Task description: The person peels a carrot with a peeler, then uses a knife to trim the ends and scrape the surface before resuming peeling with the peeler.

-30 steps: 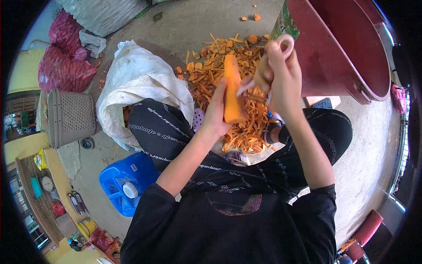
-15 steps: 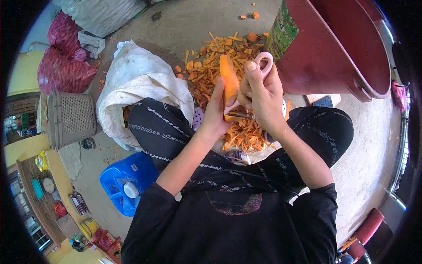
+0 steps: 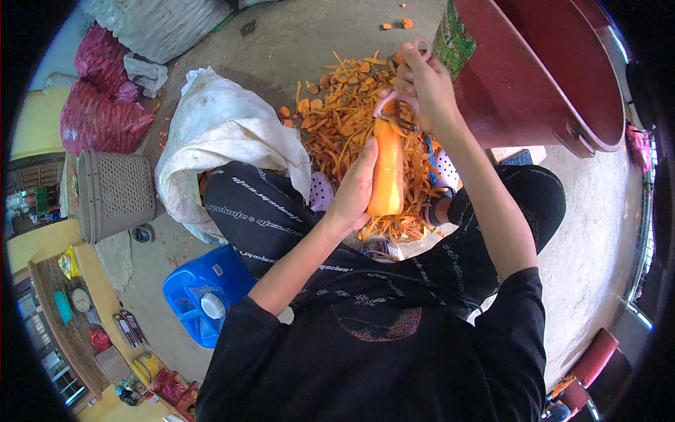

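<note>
My left hand (image 3: 355, 188) is closed round the side of a thick, peeled-looking orange carrot (image 3: 388, 169), held lengthwise with its blunt end toward me. My right hand (image 3: 432, 88) grips a pink-handled peeler (image 3: 384, 105), its ring-shaped handle end showing past the fingers. The peeler's blade lies across the carrot's far part, and that far tip is partly hidden by the peeler and hand. Beneath both hands spreads a heap of orange peelings and cut carrot ends (image 3: 336, 144) on the floor between my feet.
Left of the heap lies a white sack (image 3: 225, 130). A blue jerrycan (image 3: 204, 299) stands by my left thigh. Large red tubs (image 3: 520, 84) are close at the right. Farther left are grey woven baskets (image 3: 123, 190) and red mesh sacks (image 3: 102, 116).
The peeler and my right hand have moved from the carrot's near end to its far end, away from me. The carrot now tilts differently, its smooth upper face in view.
</note>
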A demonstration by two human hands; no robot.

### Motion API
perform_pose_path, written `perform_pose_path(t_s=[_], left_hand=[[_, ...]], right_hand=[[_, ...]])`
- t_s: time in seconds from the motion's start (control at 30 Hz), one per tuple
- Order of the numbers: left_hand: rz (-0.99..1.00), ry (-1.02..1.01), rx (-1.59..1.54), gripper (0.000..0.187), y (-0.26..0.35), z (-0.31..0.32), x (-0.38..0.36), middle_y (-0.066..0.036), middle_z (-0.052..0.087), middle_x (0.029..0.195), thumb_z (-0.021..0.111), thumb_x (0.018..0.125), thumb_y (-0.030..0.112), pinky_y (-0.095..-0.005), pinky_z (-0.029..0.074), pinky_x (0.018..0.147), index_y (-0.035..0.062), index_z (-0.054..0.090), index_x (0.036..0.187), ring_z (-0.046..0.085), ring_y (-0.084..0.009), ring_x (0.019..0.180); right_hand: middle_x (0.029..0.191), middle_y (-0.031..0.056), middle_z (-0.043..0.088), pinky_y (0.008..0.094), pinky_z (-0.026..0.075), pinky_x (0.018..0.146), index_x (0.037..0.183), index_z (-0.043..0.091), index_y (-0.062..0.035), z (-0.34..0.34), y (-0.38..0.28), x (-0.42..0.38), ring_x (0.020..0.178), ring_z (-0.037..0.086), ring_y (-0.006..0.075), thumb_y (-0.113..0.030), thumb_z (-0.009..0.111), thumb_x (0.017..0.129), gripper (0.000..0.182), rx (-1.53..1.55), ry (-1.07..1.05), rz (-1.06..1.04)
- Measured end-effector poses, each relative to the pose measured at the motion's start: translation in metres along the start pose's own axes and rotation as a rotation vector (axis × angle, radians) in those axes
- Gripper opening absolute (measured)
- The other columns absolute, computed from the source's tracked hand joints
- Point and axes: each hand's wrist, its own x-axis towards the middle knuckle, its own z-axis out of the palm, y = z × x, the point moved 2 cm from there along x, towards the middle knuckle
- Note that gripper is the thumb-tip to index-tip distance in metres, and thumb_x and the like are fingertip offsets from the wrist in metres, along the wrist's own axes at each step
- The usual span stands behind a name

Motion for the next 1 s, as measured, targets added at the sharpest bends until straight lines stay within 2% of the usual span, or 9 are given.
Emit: perform_pose_path(t_s=[0.2,0.27,0.33,0.43,0.53,0.6,0.77,0.87,1.0], left_hand=[[-0.059,-0.129,0.075,0.057,-0.003,0.002,-0.007,-0.008,0.057,0.080,0.038,0.089,0.060,-0.0314,0.052,0.054,0.0087,0.049,0.111,0.060,-0.0185,0.064],[-0.066,-0.203,0.063,0.053,0.000,0.000,-0.005,-0.009,0.058,0.090,0.041,0.090,0.055,-0.0317,0.053,0.058,0.0073,0.048,0.112,0.062,-0.0189,0.075],[-0.022,-0.100,0.067,0.051,0.001,-0.002,0.000,-0.010,0.058,0.093,0.043,0.091,0.052,-0.0320,0.054,0.060,0.0064,0.048,0.113,0.062,-0.0198,0.079],[-0.005,-0.010,-0.107,0.043,0.008,-0.011,0.008,-0.010,0.059,0.095,0.049,0.092,0.043,-0.0369,0.053,0.069,0.0049,0.049,0.113,0.061,-0.0222,0.085],[0.027,0.112,-0.315,0.041,0.012,-0.015,0.018,-0.008,0.059,0.094,0.047,0.092,0.042,-0.0393,0.050,0.076,0.0068,0.051,0.113,0.060,-0.0230,0.086],[0.038,-0.048,-0.378,0.043,0.012,-0.023,0.022,-0.008,0.060,0.095,0.043,0.092,0.046,-0.0381,0.050,0.074,0.0090,0.052,0.114,0.060,-0.0223,0.086],[0.032,-0.053,-0.330,0.044,0.019,-0.014,0.017,-0.008,0.061,0.095,0.038,0.093,0.049,-0.0371,0.051,0.069,0.0130,0.053,0.114,0.061,-0.0220,0.084],[-0.004,0.145,-0.336,0.042,0.020,-0.003,0.010,-0.006,0.061,0.094,0.037,0.094,0.048,-0.0358,0.051,0.069,0.0138,0.054,0.112,0.062,-0.0201,0.081],[0.037,-0.111,-0.381,0.040,0.014,-0.019,0.015,-0.004,0.057,0.111,0.033,0.096,0.044,-0.0373,0.047,0.086,0.0150,0.047,0.121,0.056,-0.0188,0.102]], right_hand=[[0.071,0.0072,0.052,0.0346,0.056,0.059,0.095,0.042,-0.0048,-0.057,0.005,0.061,0.054,0.057,0.0137,-0.021,0.049,0.093,0.018,-0.317,-0.004,-0.237],[0.074,0.0095,0.054,0.0322,0.054,0.058,0.100,0.042,-0.0035,-0.061,0.010,0.068,0.057,0.061,0.0162,-0.020,0.049,0.094,0.019,-0.782,0.106,-0.491],[0.088,0.0155,0.057,0.0286,0.052,0.059,0.107,0.039,-0.0014,-0.050,0.012,0.058,0.076,0.067,0.0185,-0.020,0.049,0.094,0.025,-1.130,0.174,-1.005],[0.085,0.0088,0.055,0.0264,0.051,0.052,0.111,0.037,0.0041,-0.017,-0.019,0.014,0.067,0.065,0.0155,-0.019,0.046,0.095,0.030,-0.854,0.079,-0.456],[0.082,0.0080,0.053,0.0253,0.051,0.052,0.107,0.037,-0.0026,0.009,-0.036,-0.021,0.064,0.064,0.0173,-0.018,0.047,0.095,0.022,-0.318,-0.053,-0.404],[0.072,0.0041,0.048,0.0224,0.045,0.044,0.103,0.039,-0.0070,0.020,-0.034,-0.040,0.048,0.052,0.0125,-0.019,0.048,0.095,0.016,-0.083,0.007,-0.309],[0.058,0.0004,0.041,0.0223,0.032,0.034,0.093,0.036,-0.0086,0.029,-0.021,-0.080,0.039,0.038,0.0072,-0.026,0.050,0.094,0.023,-0.076,-0.111,-0.132],[0.060,-0.0011,0.041,0.0211,0.030,0.035,0.093,0.036,-0.0089,0.035,-0.012,-0.087,0.041,0.037,0.0053,-0.024,0.049,0.095,0.020,-0.050,-0.171,-0.129],[0.062,-0.0018,0.041,0.0201,0.030,0.036,0.094,0.036,-0.0086,0.036,-0.006,-0.089,0.045,0.037,0.0038,-0.024,0.050,0.095,0.021,-0.057,-0.192,-0.127]])
